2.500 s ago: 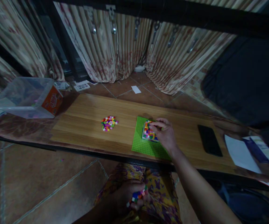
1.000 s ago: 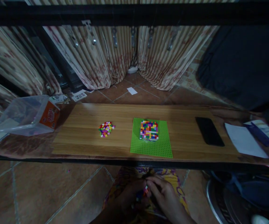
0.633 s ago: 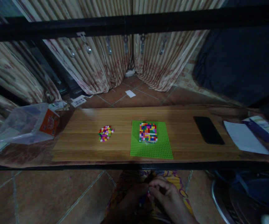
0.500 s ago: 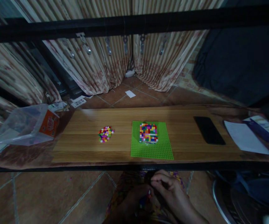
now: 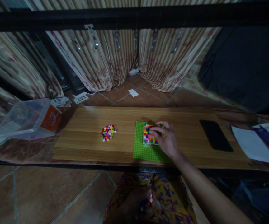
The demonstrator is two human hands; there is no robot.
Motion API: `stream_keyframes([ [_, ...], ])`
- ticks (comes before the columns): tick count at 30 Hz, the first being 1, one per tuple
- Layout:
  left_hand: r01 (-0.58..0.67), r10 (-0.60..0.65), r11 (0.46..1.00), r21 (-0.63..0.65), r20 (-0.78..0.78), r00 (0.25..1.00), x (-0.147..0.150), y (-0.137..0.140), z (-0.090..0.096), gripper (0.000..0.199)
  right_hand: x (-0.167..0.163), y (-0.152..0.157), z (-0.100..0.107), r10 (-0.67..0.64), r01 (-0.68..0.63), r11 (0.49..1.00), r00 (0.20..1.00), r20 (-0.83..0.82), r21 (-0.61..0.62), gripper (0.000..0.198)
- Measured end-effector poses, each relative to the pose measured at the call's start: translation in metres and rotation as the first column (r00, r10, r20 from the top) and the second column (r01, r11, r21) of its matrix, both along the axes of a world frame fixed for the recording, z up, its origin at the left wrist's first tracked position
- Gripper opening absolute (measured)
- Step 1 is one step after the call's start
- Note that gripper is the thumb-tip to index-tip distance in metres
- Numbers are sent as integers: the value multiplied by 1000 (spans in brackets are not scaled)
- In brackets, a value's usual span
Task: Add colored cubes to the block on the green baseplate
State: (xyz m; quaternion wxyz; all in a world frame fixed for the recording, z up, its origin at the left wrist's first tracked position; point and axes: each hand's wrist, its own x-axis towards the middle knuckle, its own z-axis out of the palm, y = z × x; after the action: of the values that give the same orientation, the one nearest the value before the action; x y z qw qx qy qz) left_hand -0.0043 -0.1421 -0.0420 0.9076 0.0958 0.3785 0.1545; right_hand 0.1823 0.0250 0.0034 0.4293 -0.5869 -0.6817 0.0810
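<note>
A green studded baseplate (image 5: 140,152) lies on the wooden board. On it sits a square block of multicoloured toy bricks (image 5: 148,135), partly covered by my right hand (image 5: 167,138). The thumb and forefinger are pinched at the top of this block; anything between them is too small to make out. My left hand (image 5: 139,200) rests low over my lap in shadow, closed around small toy bricks (image 5: 150,197), with pink, white and blue showing. A loose pile of small bricks (image 5: 107,133) lies left of the baseplate.
A black phone-like slab (image 5: 215,135) lies on the right of the wooden board (image 5: 83,130), with white paper (image 5: 254,146) beyond it. A clear plastic box (image 5: 29,121) with an orange label stands at the left. A dark bar (image 5: 101,18) crosses above.
My right hand has moved from beside the left hand over my lap up to the brick block. My left hand stays low, still closed on bricks. The view has shifted slightly.
</note>
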Motion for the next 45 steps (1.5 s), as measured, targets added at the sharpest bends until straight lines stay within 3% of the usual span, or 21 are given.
stream_keyframes([
  [11, 28, -25, 999, -34, 68, 997, 2, 7, 5, 43, -2, 8, -2, 53, -53, 999, 998, 38, 4, 11],
  [17, 64, -62, 998, -13, 81, 995, 3, 11, 6, 45, 1, 4, -1, 10, -9, 1000, 1000, 27, -30, 19],
  [23, 46, -46, 999, -14, 31, 998, 5, 10, 11, 41, 6, 6, 4, 0, -13, 994, 993, -121, -109, 26],
  [29, 49, -49, 999, 24, 16, 999, 4, 10, 18, 40, 1, 16, 2, 41, -65, 965, 994, -99, -254, 29],
  [37, 40, -40, 999, -8, 14, 999, 4, 6, 9, 37, -3, 19, -6, -34, -37, 941, 978, -204, -335, 30],
  [45, 10, -5, 998, -58, 86, 996, 5, 12, 8, 37, -6, 18, -10, -12, -54, 956, 975, -224, -287, 28],
])
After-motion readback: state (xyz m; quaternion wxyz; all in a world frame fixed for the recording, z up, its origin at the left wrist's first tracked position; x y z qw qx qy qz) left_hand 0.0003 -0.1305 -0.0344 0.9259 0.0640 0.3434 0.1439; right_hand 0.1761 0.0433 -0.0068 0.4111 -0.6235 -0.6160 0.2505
